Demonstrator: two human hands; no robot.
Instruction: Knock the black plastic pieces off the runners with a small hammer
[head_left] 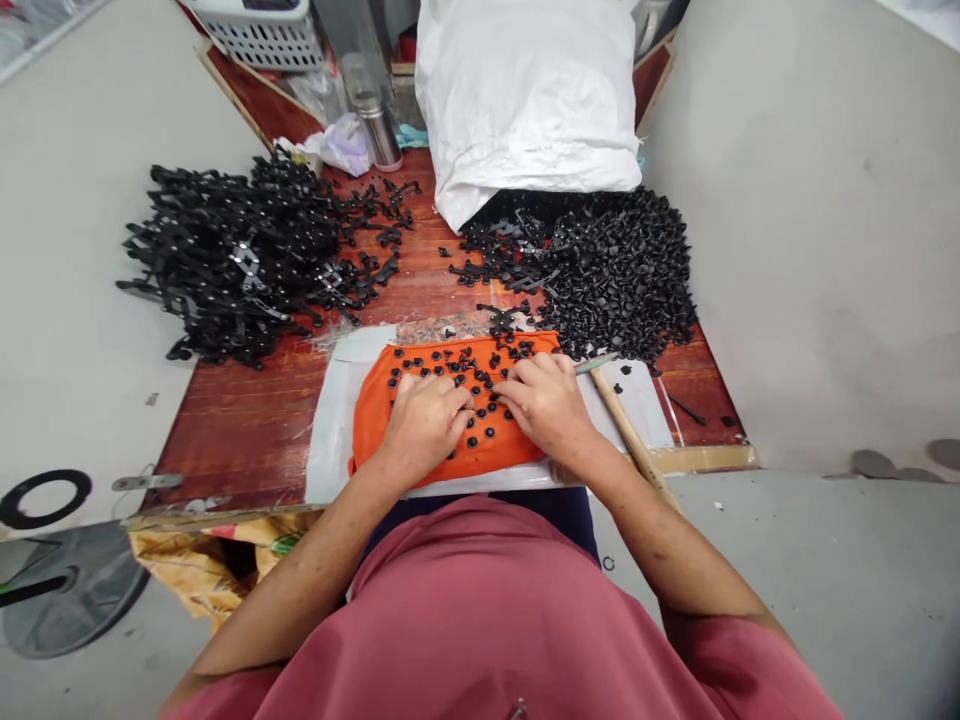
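Observation:
An orange cloth [375, 400] lies on a white sheet [330, 420] at the near edge of a red wooden board. Several small black plastic pieces [480, 375] are scattered over the cloth. My left hand [424, 420] rests palm down on the cloth with its fingers curled onto the pieces. My right hand [547, 400] lies beside it, fingers bent and fingertips touching the pieces near the middle. The two hands almost meet. What the fingertips pinch is too small to make out.
A pile of black plastic frames [240, 255] lies at the left, a heap of small black parts [622, 275] at the right under a white sack [525, 100]. A wooden stick [634, 435] lies by my right wrist. A metal flask [375, 125] and white basket [262, 35] stand behind.

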